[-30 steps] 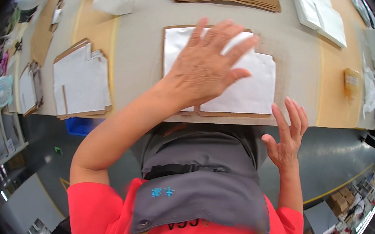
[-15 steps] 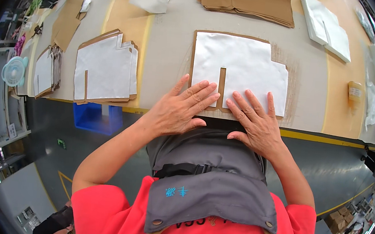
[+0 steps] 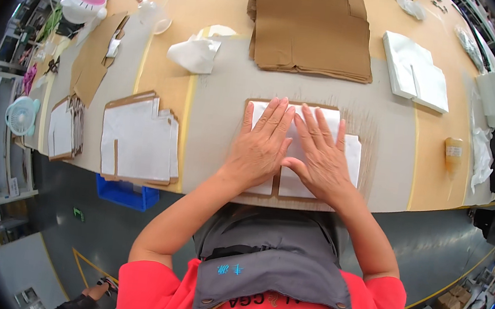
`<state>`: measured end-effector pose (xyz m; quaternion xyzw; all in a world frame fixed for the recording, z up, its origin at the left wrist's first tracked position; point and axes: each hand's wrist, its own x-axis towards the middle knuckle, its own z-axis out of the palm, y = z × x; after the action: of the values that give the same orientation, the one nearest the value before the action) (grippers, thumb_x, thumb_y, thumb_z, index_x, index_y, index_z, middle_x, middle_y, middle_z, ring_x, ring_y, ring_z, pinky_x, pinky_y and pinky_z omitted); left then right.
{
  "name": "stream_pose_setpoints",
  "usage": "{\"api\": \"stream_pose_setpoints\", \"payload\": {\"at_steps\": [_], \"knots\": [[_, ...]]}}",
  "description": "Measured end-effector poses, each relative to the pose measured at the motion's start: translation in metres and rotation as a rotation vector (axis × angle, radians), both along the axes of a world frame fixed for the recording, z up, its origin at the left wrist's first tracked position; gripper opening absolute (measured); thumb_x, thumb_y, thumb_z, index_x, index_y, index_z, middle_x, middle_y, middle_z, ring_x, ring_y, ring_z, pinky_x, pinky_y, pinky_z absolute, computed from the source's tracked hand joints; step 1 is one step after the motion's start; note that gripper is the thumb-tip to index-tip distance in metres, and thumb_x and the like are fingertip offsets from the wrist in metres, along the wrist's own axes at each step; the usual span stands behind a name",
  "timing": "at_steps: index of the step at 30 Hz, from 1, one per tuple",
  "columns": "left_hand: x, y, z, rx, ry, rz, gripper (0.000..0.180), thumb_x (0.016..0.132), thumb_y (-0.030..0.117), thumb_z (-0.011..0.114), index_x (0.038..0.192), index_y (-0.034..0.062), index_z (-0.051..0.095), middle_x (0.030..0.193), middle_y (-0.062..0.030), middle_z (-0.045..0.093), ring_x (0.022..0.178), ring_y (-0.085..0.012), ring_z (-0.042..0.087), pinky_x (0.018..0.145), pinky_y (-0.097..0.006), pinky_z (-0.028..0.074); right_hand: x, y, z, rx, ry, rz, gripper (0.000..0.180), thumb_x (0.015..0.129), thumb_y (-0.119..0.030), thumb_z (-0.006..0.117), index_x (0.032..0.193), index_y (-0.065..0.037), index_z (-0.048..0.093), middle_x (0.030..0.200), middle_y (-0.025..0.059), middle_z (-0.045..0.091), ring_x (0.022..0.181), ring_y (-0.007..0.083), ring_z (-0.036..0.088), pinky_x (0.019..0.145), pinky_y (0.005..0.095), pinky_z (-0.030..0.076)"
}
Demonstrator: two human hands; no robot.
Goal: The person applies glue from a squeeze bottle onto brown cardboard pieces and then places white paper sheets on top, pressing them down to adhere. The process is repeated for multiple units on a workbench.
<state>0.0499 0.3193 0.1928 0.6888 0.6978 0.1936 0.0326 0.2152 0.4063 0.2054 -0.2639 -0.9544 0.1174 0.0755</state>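
The fingers of the left hand and the right hand lie flat and spread, gripping nothing, pressing side by side on a white sheet backed by brown card at the near edge of the grey table. A stack of similar white-faced pieces lies to the left, a pile of brown card beyond.

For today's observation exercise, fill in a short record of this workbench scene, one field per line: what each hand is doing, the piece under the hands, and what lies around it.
Left hand: flat, palm down on the white sheet
Right hand: flat, palm down beside the left
Workpiece: white sheet on brown backing, at the table's near edge
Behind it: stack of brown cardboard
To the person's left: pile of white-faced pieces
To the person's right: white stack, small bottle
Surface: grey mat
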Motion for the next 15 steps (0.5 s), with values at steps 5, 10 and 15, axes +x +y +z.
{"api": "stream_pose_setpoints", "payload": {"at_steps": [5, 10, 15], "knots": [[-0.013, 0.010, -0.022, -0.154, 0.028, 0.081, 0.065, 0.099, 0.031, 0.048, 0.153, 0.0000, 0.029, 0.161, -0.0169, 0.026, 0.151, -0.0285, 0.019, 0.120, -0.058, 0.006, -0.011, 0.019, -0.033, 0.086, -0.042, -0.102, 0.089, 0.091, -0.071, 0.040, 0.154, -0.008, 0.032, 0.161, 0.0053, 0.030, 0.151, 0.0216, 0.021, 0.119, 0.0586, 0.000], [-0.033, -0.012, -0.019, -0.220, 0.066, 0.259, 0.075, 0.101, 0.041, 0.043, 0.157, 0.0005, 0.016, 0.164, -0.0169, 0.014, 0.153, -0.0283, 0.011, 0.119, -0.060, -0.002, 0.033, 0.037, -0.026, 0.123, -0.213, -0.307, 0.090, 0.092, -0.070, 0.039, 0.157, -0.010, 0.023, 0.164, 0.0045, 0.021, 0.153, 0.0237, 0.014, 0.119, 0.0585, -0.003], [-0.028, -0.024, 0.000, -0.148, 0.039, 0.256, 0.080, 0.102, 0.052, 0.037, 0.158, 0.0020, 0.008, 0.166, -0.0164, 0.007, 0.154, -0.0289, 0.006, 0.117, -0.063, -0.005, 0.056, 0.026, -0.001, 0.065, -0.095, -0.403, 0.091, 0.093, -0.070, 0.035, 0.159, -0.010, 0.016, 0.166, 0.0059, 0.015, 0.153, 0.0273, 0.010, 0.119, 0.0576, -0.006]]}}
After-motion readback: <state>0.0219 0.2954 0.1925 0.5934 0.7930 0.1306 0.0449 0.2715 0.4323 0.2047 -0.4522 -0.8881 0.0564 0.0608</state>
